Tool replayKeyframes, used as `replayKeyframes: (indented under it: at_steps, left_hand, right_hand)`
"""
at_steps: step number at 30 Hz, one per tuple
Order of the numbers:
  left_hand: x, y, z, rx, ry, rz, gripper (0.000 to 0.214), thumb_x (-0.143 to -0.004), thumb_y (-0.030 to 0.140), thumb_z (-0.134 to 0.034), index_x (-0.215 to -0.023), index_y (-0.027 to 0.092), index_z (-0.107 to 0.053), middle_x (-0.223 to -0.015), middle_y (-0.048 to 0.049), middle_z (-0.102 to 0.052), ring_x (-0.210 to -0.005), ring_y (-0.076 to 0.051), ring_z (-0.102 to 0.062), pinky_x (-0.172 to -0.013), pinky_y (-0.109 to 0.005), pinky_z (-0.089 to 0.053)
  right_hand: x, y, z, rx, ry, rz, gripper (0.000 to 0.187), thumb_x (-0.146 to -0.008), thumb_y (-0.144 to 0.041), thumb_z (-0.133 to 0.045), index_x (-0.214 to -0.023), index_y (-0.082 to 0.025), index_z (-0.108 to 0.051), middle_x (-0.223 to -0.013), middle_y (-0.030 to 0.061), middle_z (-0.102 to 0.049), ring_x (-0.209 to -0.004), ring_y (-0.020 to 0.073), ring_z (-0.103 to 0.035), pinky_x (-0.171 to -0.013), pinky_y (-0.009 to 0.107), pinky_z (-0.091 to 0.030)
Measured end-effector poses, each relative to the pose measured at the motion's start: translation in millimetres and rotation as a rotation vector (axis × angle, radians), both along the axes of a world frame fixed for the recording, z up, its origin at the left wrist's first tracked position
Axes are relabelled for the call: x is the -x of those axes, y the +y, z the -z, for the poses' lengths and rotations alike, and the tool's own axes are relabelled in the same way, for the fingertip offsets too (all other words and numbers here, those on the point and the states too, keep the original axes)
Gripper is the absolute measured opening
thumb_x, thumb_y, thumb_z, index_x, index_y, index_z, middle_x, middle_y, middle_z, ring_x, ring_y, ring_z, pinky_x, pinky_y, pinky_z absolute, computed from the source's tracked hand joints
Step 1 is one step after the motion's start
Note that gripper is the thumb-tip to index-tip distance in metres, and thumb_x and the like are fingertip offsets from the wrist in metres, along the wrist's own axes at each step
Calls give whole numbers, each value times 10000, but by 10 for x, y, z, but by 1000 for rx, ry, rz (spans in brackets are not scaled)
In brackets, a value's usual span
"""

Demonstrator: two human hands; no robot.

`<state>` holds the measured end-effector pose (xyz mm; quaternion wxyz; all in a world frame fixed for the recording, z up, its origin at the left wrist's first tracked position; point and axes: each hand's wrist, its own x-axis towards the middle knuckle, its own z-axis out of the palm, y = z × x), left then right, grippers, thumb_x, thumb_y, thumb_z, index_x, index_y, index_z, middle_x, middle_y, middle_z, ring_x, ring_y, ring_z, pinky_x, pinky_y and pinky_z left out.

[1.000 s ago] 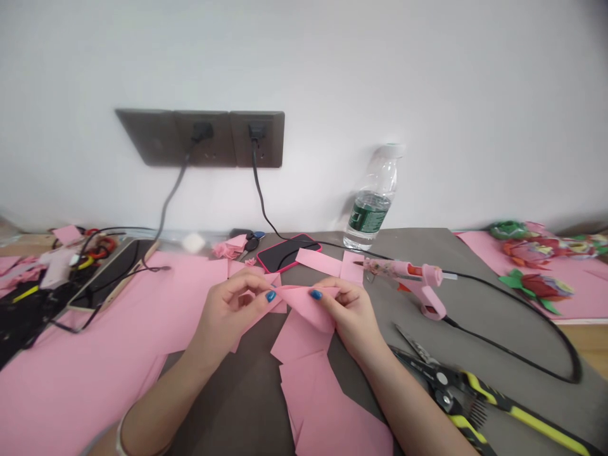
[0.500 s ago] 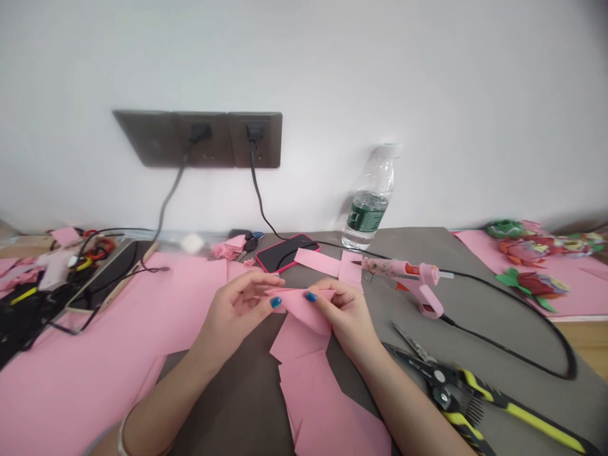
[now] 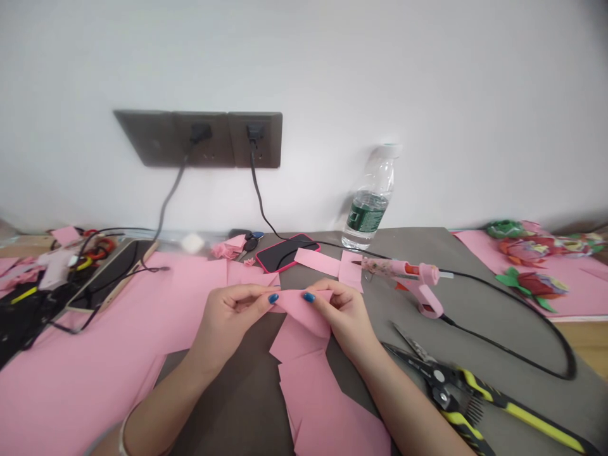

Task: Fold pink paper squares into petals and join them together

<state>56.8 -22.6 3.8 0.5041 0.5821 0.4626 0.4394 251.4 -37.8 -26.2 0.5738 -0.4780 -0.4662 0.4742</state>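
Observation:
My left hand (image 3: 232, 315) and my right hand (image 3: 342, 315) pinch a folded piece of pink paper (image 3: 301, 310) between them, thumbs on top near its upper edge. Its point hangs down between my hands. Below it, loose pink paper pieces (image 3: 304, 373) lie on the grey mat (image 3: 237, 392). A pink hot glue gun (image 3: 418, 282) lies on its side beyond my right hand, not touched. Two pink strips (image 3: 327, 267) lie just past my fingertips.
Yellow-handled wire strippers (image 3: 451, 389) and a black cord lie at the right. A large pink sheet (image 3: 95, 373) covers the left side. Beyond stand a phone (image 3: 286, 252) and a water bottle (image 3: 370, 206). Paper flowers (image 3: 532, 266) sit far right; a wall socket panel (image 3: 197, 139) holds plugs.
My fingers have settled lower and flatter along the top of the folded paper, which now sits more level between my hands. The view has shifted slightly.

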Motion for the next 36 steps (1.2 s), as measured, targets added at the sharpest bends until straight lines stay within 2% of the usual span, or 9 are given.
replayKeyframes:
  at_steps: [6,11,15,26,31,36]
  left_hand:
    - [-1,7,4,-25,-17,-4,102,-795,214,-767,-834,269,-845,-854,-17,-827,-786,-197,-784,-722,-228,-643]
    - [-17,-1,-15,-20,-51,-7,102,-793,183,-753,-809,232,-841,-804,-27,-822,-732,-197,-781,-681,-234,-652]
    - [-24,-6,-21,0,-80,-3,101,-785,165,-754,-793,224,-836,-787,-23,-819,-728,-193,-779,-685,-231,-653]
    - [5,21,-24,19,-46,23,92,-796,202,-737,-761,205,-821,-756,-5,-809,-714,-139,-750,-673,-157,-608]
    - [15,73,-47,41,18,33,86,-756,218,-749,-700,182,-804,-709,-13,-796,-659,-135,-724,-625,-153,-594]
    - [33,98,-57,20,35,5,80,-733,221,-752,-687,174,-797,-694,-16,-788,-648,-137,-710,-619,-164,-596]
  right_hand:
    - [2,-8,-22,3,9,-24,249,-717,-436,-798,-666,-200,-735,-680,43,-721,-619,174,-612,-562,265,-472]
    - [-9,-16,25,-19,19,-59,320,-785,-462,-752,-650,-179,-688,-638,19,-641,-551,129,-505,-502,234,-384]
    - [-4,-20,68,-32,36,-76,322,-804,-452,-746,-651,-177,-677,-626,8,-605,-536,119,-470,-494,231,-361]
    - [-22,-24,20,-6,9,-152,325,-810,-469,-728,-698,-170,-664,-660,14,-609,-561,124,-484,-507,230,-366]
    - [-32,-37,30,34,42,-226,275,-829,-410,-729,-720,-173,-643,-719,22,-635,-594,124,-512,-524,227,-367]
    - [-40,-34,39,5,25,-274,246,-829,-377,-740,-737,-175,-635,-753,32,-652,-647,141,-552,-571,242,-401]
